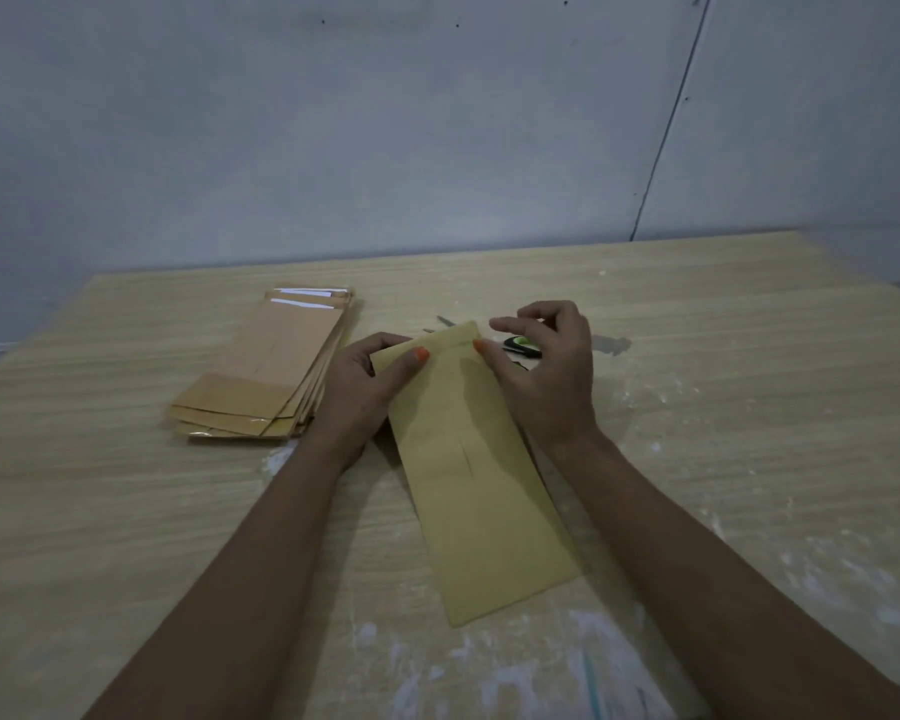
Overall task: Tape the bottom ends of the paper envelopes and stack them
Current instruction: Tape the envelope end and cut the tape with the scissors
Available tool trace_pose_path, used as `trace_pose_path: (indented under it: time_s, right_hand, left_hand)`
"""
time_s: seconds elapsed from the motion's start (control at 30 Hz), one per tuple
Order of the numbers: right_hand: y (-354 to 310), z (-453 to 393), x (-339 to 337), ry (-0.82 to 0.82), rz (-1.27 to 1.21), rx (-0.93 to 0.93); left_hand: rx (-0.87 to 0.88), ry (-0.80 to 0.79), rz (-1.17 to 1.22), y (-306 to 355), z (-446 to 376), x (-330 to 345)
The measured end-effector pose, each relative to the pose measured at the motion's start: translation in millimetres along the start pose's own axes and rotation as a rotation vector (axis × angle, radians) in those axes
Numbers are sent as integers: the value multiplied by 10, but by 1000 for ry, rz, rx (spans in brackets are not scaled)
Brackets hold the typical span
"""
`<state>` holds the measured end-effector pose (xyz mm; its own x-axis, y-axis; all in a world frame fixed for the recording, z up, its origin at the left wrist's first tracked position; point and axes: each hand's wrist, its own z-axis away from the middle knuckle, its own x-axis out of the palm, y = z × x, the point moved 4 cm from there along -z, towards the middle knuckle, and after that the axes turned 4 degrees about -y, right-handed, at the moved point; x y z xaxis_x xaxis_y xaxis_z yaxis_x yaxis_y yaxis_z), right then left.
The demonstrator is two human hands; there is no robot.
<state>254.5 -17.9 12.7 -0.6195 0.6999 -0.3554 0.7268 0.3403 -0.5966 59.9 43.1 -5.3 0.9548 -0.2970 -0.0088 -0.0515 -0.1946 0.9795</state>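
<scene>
Item: long tan paper envelope [468,459], flat on pale wood-grain table [697,407], far end betw. hands. L hand [357,389] pinches far-left corner; R hand [546,366] thumb presses far edge, fingers curled, no tape visible. Stack of taped envelopes [271,371] just left. Tip: hold edge flat, square, before taping.

Envelope [481,475] between the hands: plain yellow-tan paper. Stack of envelopes [271,371] beyond the left hand [357,392]: darker tan-brown, white strips at far ends. Thumbnails: orange. Scissors handle [520,345] under the right hand [546,371]: black and green. Table [749,356]: pale wood-grain, white smears.
</scene>
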Motion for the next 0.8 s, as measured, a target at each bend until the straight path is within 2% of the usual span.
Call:
trace_pose_path:
  time_s: [0.13,0.47,0.7,0.8]
  right_hand:
    - [41,18,66,-83,-58,74]
    - [51,26,130,-197,-486,402]
    - [19,78,159,-347,-822,678]
    - [29,108,165,-374,-882,758]
  left_hand:
    - [23,-17,9,17,21,32]
    - [41,-46,49,33,30,58]
    - [16,-64,64,23,32,96]
    - [11,-66,76,32,45,125]
